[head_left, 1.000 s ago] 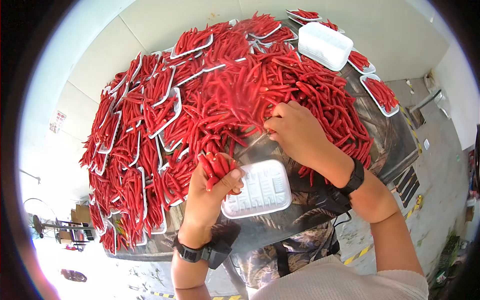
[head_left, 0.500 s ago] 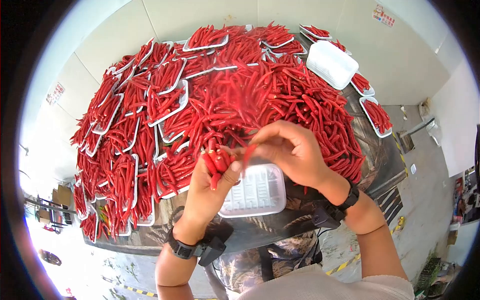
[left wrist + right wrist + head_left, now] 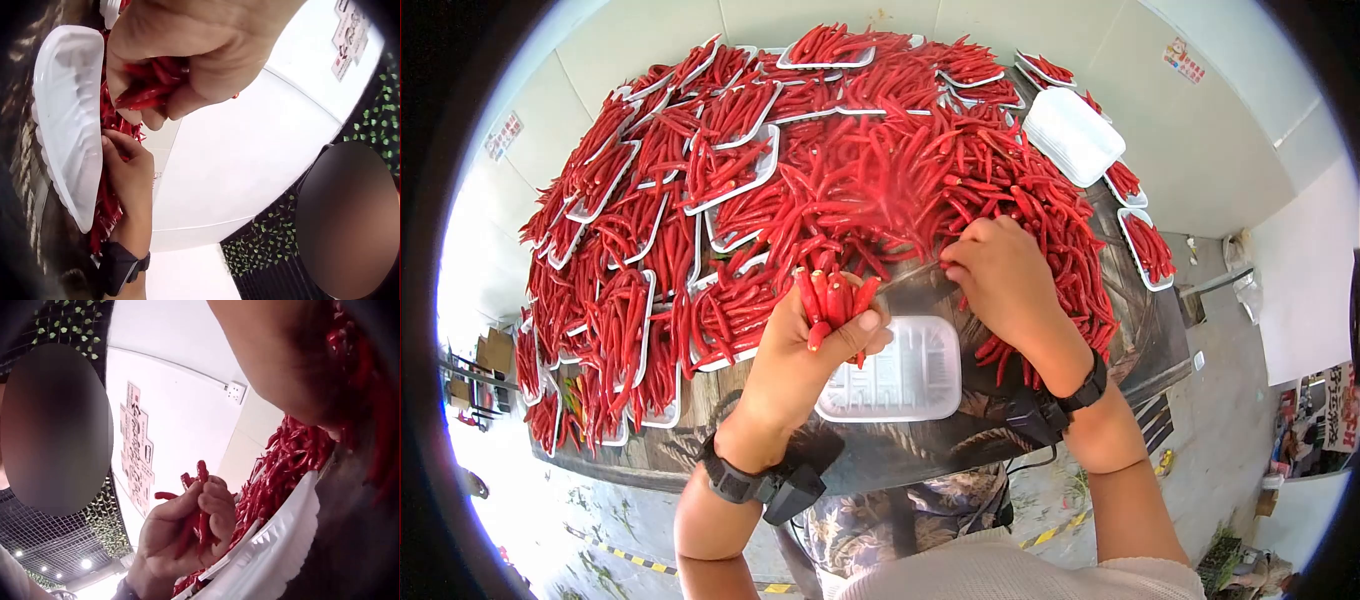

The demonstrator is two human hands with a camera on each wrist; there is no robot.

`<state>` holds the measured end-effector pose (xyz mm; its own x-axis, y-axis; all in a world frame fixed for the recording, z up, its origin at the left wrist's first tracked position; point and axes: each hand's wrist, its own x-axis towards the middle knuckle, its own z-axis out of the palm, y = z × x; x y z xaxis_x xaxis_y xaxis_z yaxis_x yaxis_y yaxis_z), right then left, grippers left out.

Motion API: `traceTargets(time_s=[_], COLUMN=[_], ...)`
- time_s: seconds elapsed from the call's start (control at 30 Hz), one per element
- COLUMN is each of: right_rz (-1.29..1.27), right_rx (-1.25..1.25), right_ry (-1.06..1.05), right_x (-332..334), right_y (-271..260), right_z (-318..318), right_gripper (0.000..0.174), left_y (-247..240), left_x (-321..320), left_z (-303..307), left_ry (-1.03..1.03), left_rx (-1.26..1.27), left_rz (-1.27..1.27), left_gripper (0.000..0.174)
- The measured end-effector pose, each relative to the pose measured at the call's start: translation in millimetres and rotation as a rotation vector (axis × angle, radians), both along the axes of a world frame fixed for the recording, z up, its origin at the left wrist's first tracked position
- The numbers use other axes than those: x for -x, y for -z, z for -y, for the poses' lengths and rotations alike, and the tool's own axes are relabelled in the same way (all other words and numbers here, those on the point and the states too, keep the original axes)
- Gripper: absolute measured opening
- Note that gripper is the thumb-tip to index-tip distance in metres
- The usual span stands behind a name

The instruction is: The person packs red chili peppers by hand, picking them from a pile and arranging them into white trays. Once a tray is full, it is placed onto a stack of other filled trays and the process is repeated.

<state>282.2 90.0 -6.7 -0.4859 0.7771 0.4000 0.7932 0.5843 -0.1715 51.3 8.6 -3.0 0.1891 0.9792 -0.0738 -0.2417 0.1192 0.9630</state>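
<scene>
My left hand (image 3: 805, 345) grips a small bunch of red chili peppers (image 3: 836, 298), stem ends up, with the thumb across them. The same peppers (image 3: 153, 84) show inside the curled fingers in the left wrist view. My right hand (image 3: 1010, 280) is at the near edge of the big chili pile (image 3: 1010, 185), its thumb and fingertips pinched together on a red chili pepper, mostly hidden by the hand. Below and between the hands, a white plastic tray (image 3: 890, 408) lies bare on the table, its ribbed bottom showing.
Filled trays of chilies (image 3: 735, 180) are stacked and overlapping along the left and back. A stack of white trays (image 3: 1074, 137) stands at the back right, with a filled tray (image 3: 1145, 250) near the table's right edge. The dark wood-patterned table (image 3: 1140, 325) ends close to my body.
My right hand went from the pile to the left hand with a chili, then returned to the pile's near edge. The left hand keeps its bunch. The head view has shifted slightly.
</scene>
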Motion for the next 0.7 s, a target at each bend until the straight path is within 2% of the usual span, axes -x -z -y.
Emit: traceTargets(time_s=[0.07, 0.2, 0.27, 0.3, 0.37, 0.43, 0.5, 0.53, 0.57, 0.63, 0.7], right_rz=[-0.029, 0.063, -0.092, -0.092, -0.529, -0.531, -0.914, -0.963, -0.963, -0.969, -0.874], right_rx=[0.038, -0.007, 0.008, 0.005, -0.152, -0.221, 0.205, 0.32, 0.321, 0.498, 0.434], right_ry=[-0.08, -0.051, -0.131, -0.133, -0.192, -0.226, -0.326, -0.391, -0.389, -0.474, -0.486], right_x=[1, 1, 3, 6, 11, 11, 17, 19, 21, 26, 24], right_y=[3, 3, 0, -3, -14, -22, -23, -18, -15, -12, -21], right_z=[2, 1, -1, -1, 1, 8, 21, 21, 25, 31, 32], right_gripper=[0.006, 0.008, 0.012, 0.012, 0.018, 0.017, 0.013, 0.012, 0.012, 0.013, 0.013], left_y=[-3, 2, 5, 3, 1, 3, 2, -2, -5, -5, -5], left_x=[-4, -4, -1, -2, -6, -5, -6, -10, -11, -10, -8], left_z=[1, -1, -3, -3, -3, -4, -4, -2, 0, 2, 3], left_ry=[-0.049, -0.095, -0.065, -0.066, -0.111, -0.102, -0.09, -0.086, -0.082, -0.035, 0.011], left_rx=[0.021, 0.02, 0.011, 0.008, -0.039, -0.102, -0.165, -0.204, -0.243, -0.185, -0.127], left_rz=[0.044, 0.07, 0.071, 0.071, 0.097, 0.052, 0.006, -0.034, -0.074, -0.116, -0.156], left_gripper=[0.028, 0.027, 0.027, 0.027, 0.027, 0.026, 0.026, 0.024, 0.022, 0.022, 0.023])
